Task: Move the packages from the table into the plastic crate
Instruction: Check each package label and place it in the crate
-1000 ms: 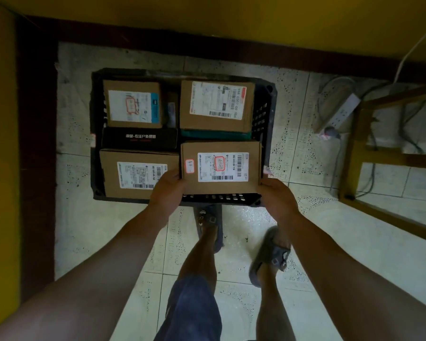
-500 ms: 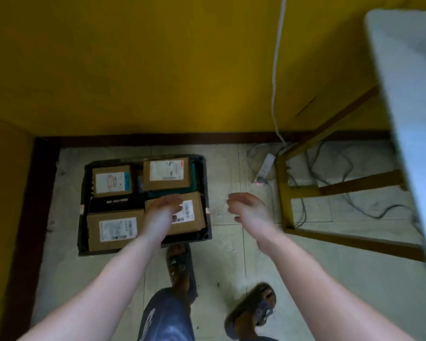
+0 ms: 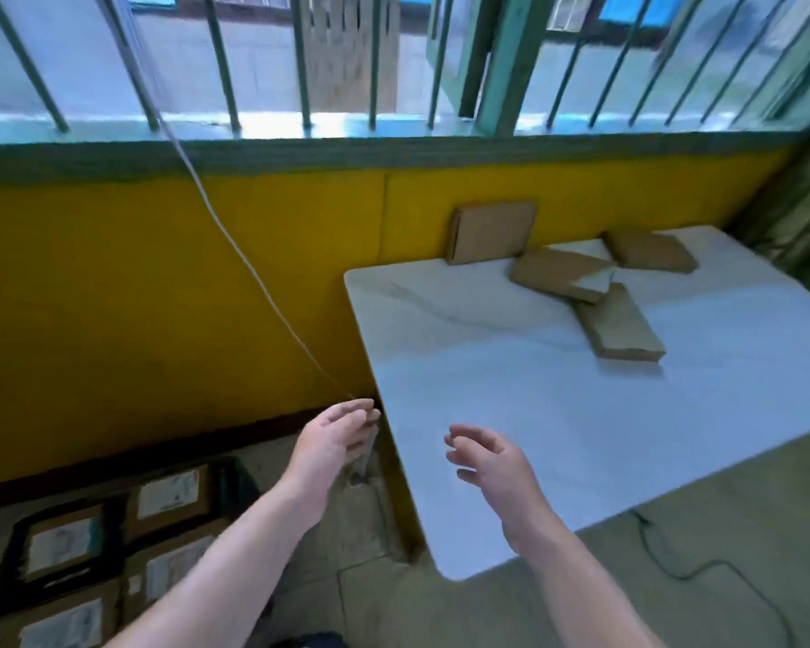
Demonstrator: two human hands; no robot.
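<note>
Cardboard packages (image 3: 620,327) (crate (image 3: 14,551) labels (image 3: 167,495) illegible)

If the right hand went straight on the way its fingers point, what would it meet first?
Probably the yellow wall: the right hand points up-left across the bare white tabletop, and the brown cardboard packages lie off to its right. Depth is unclear.

empty hands (image 3: 333,444), packages (image 3: 557,273) on table (image 3: 510,413)

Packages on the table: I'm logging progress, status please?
Left hand open, right hand open, both empty. Four packages on table. Crate holds several. Nothing blocking the reach.
</note>
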